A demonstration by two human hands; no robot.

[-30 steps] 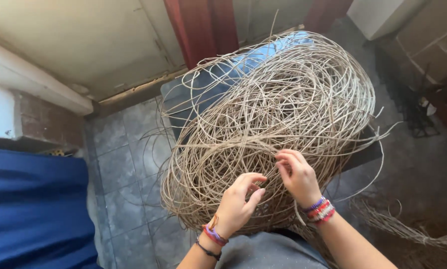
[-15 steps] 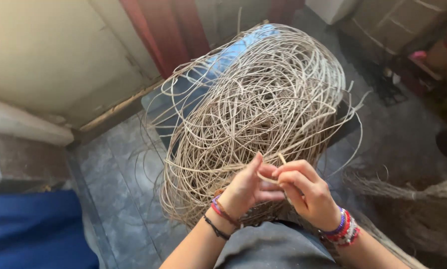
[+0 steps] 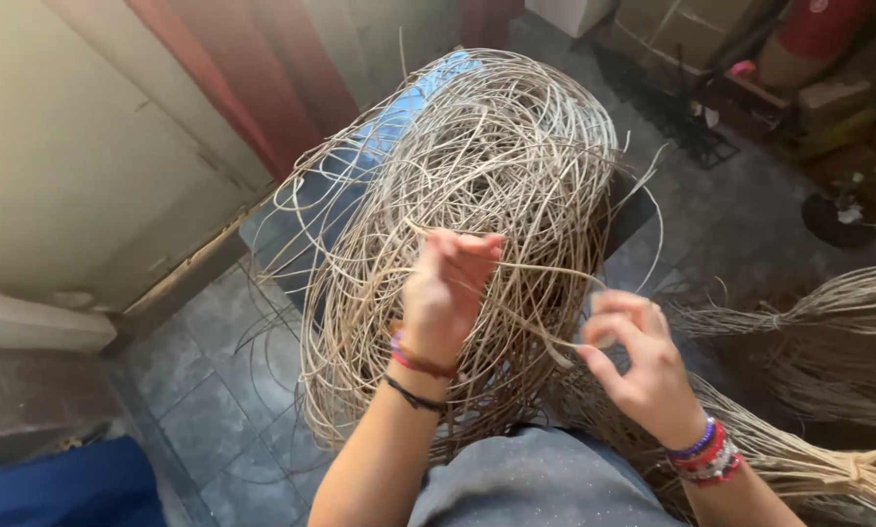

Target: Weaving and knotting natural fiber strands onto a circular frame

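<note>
Directly before us, filling the middle of the view, sits a big loose tangle of pale fibre strands [image 3: 477,205], resting on something blue above the grey tiled floor [image 3: 214,390]. We judge it light, springy and snag-prone, so it is best taken one strand at a time near a free end rather than grabbed in bulk. To the right, tied fibre bundles [image 3: 828,322] lie on the floor. Our left hand [image 3: 448,288] has its fingers curled loosely among the strands at the near side. Our right hand [image 3: 633,356] pinches a single strand [image 3: 555,342] between thumb and fingertips, drawn out from the tangle.
</note>
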